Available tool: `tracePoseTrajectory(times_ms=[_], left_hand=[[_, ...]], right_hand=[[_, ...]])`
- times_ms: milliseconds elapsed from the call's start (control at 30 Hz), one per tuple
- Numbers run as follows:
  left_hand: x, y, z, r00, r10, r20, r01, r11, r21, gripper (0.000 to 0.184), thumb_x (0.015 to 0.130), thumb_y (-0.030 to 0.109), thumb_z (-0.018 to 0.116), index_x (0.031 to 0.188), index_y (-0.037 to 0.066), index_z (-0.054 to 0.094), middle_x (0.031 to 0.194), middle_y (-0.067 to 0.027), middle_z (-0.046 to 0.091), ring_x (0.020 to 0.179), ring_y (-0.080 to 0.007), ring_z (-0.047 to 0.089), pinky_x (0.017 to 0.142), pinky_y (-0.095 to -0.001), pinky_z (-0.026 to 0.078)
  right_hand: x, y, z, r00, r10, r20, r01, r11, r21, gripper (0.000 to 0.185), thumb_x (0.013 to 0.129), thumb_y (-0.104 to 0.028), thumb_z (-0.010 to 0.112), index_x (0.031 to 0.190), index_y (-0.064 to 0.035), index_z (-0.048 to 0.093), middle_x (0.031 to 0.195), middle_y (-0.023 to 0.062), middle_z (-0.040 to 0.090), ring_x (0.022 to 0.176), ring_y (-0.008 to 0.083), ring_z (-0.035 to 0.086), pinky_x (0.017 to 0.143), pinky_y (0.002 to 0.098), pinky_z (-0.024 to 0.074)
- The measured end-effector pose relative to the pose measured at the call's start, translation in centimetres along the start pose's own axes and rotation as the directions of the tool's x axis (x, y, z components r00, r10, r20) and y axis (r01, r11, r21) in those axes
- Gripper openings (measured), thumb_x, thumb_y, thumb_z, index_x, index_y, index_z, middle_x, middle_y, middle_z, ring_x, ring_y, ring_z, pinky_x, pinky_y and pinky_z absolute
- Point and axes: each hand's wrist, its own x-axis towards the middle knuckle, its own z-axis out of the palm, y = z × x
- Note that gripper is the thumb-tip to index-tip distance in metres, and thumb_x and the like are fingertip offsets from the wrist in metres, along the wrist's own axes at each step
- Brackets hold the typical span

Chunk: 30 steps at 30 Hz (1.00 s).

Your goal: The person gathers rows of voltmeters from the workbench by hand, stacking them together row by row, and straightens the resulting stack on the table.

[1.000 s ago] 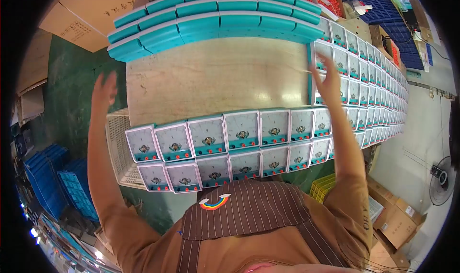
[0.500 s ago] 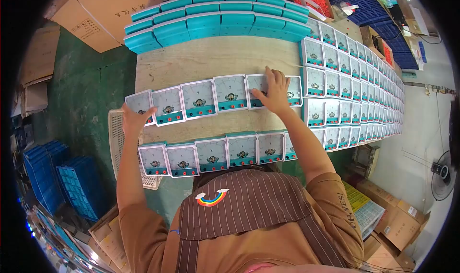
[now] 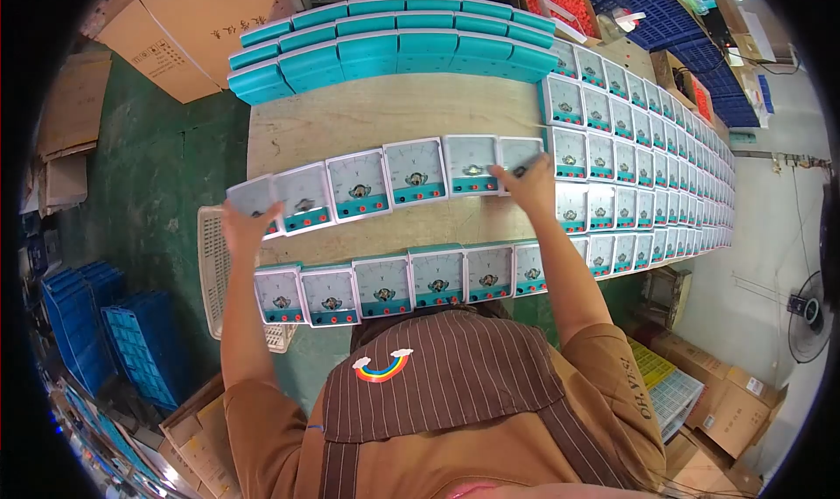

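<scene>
A row of white-framed voltmeters, with teal lower panels and red and black terminals, lies across the middle of the wooden table. At its left end my left hand is closed round the outer edge of the end voltmeter, thumb over its front. My right hand grips the rightmost voltmeter, thumb at its left side and fingers at its right; part of its face is covered. Closer to my body lies a second row of voltmeters, which neither hand touches.
Teal-backed meters stand in several rows at the table's far side. Many more meters fill the right. Beyond are a box of red parts and blue crates. A pale basket stands beside the table's left edge.
My right hand has moved right and down, from the second voltmeter from the right onto the rightmost one. My left hand stays at the left end; the row looks slightly shifted.
</scene>
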Motion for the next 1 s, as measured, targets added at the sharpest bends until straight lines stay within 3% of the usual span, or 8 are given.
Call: tracePoseTrajectory(times_ms=[33, 333, 500, 633, 767, 900, 967, 1000], left_hand=[[-0.1, -0.1, 0.4, 0.999, -0.002, -0.047, 0.005, 0.998, 0.06, 0.125, 0.051, 0.064, 0.084, 0.139, -0.007, 0.029, 0.135, -0.0275, 0.043, 0.127, -0.0408, 0.042, 0.104, -0.0475, 0.037], [5.7, 5.3, 1.6, 0.993, 0.031, -0.113, -0.02, 0.995, 0.093, 0.127, 0.051, 0.067, 0.082, 0.139, -0.007, 0.029, 0.134, -0.0273, 0.044, 0.125, -0.0406, 0.044, 0.101, -0.0477, 0.04], [7.3, 5.8, 0.9, 0.984, 0.139, -0.113, -0.119, 0.979, 0.164, 0.115, 0.053, 0.071, 0.078, 0.128, -0.009, 0.044, 0.122, -0.0268, 0.055, 0.111, -0.0382, 0.057, 0.092, -0.0458, 0.047], [13.2, 7.9, -3.8, 0.971, 0.188, 0.147, -0.205, 0.971, 0.118, 0.091, 0.058, 0.079, 0.068, 0.097, -0.003, 0.068, 0.089, -0.0186, 0.069, 0.08, -0.0304, 0.067, 0.076, -0.0384, 0.051], [16.8, 11.4, -7.2, 0.967, 0.051, 0.251, -0.034, 0.997, -0.074, 0.088, 0.066, 0.076, 0.065, 0.112, 0.001, 0.066, 0.087, -0.0125, 0.067, 0.075, -0.0232, 0.062, 0.07, -0.0359, 0.049], [16.5, 8.7, -6.1, 0.983, 0.073, 0.17, 0.019, 0.873, -0.488, 0.089, 0.076, 0.07, 0.06, 0.137, 0.006, 0.048, 0.098, -0.0091, 0.066, 0.082, -0.0203, 0.062, 0.072, -0.0317, 0.048], [14.1, 4.9, -5.5, 0.985, 0.151, 0.077, -0.078, 0.808, -0.584, 0.085, 0.082, 0.06, 0.061, 0.144, 0.006, 0.037, 0.102, -0.0093, 0.065, 0.088, -0.0196, 0.062, 0.076, -0.0305, 0.048], [12.0, 2.6, -5.1, 0.983, 0.183, 0.03, -0.124, 0.771, -0.625, 0.084, 0.085, 0.055, 0.062, 0.147, 0.007, 0.032, 0.104, -0.0094, 0.065, 0.091, -0.0192, 0.062, 0.078, -0.0298, 0.048]], right_hand=[[-0.5, -0.3, 1.7, 0.99, -0.037, -0.137, 0.006, 0.975, -0.221, 0.123, 0.058, -0.065, 0.079, 0.138, 0.0118, 0.027, 0.123, 0.0322, 0.047, 0.115, 0.0451, 0.049, 0.095, 0.0504, 0.0424], [8.1, -1.9, 0.4, 0.996, -0.092, -0.01, 0.091, 0.993, -0.073, 0.12, 0.065, -0.067, 0.073, 0.134, 0.0182, 0.026, 0.112, 0.0372, 0.052, 0.108, 0.0456, 0.055, 0.09, 0.0471, 0.0466], [8.0, -2.6, -1.7, 0.99, -0.139, -0.032, 0.127, 0.96, -0.248, 0.113, 0.066, -0.074, 0.066, 0.125, 0.0187, 0.042, 0.103, 0.0356, 0.059, 0.096, 0.0439, 0.063, 0.08, 0.0442, 0.0518], [14.7, -4.9, -5.7, 0.968, 0.052, 0.247, 0.037, 0.938, -0.343, 0.109, 0.066, -0.088, 0.048, 0.109, 0.0115, 0.061, 0.1, 0.0287, 0.066, 0.099, 0.0388, 0.065, 0.085, 0.0444, 0.05], [18.9, -7.2, -8.9, 0.933, 0.071, 0.353, 0.037, 0.956, -0.29, 0.105, 0.071, -0.087, 0.042, 0.113, 0.0067, 0.062, 0.11, 0.0294, 0.063, 0.106, 0.04, 0.062, 0.09, 0.0435, 0.0476], [16.5, -5.2, -6.7, 0.992, -0.059, -0.111, 0.044, 0.991, -0.129, 0.086, 0.083, -0.07, 0.047, 0.131, 0.002, 0.049, 0.121, 0.026, 0.059, 0.109, 0.0406, 0.059, 0.093, 0.0432, 0.0454], [11.5, -3.8, -6.3, 0.772, -0.507, -0.383, 0.43, 0.861, -0.271, 0.068, 0.087, -0.05, 0.059, 0.131, 0.0004, 0.048, 0.119, 0.0229, 0.059, 0.109, 0.0398, 0.055, 0.095, 0.045, 0.0422], [8.3, -2.9, -6.1, 0.733, -0.578, -0.358, 0.587, 0.804, -0.096, 0.059, 0.083, -0.032, 0.069, 0.129, -0.0005, 0.049, 0.117, 0.0212, 0.057, 0.11, 0.0395, 0.052, 0.096, 0.0456, 0.0407]])
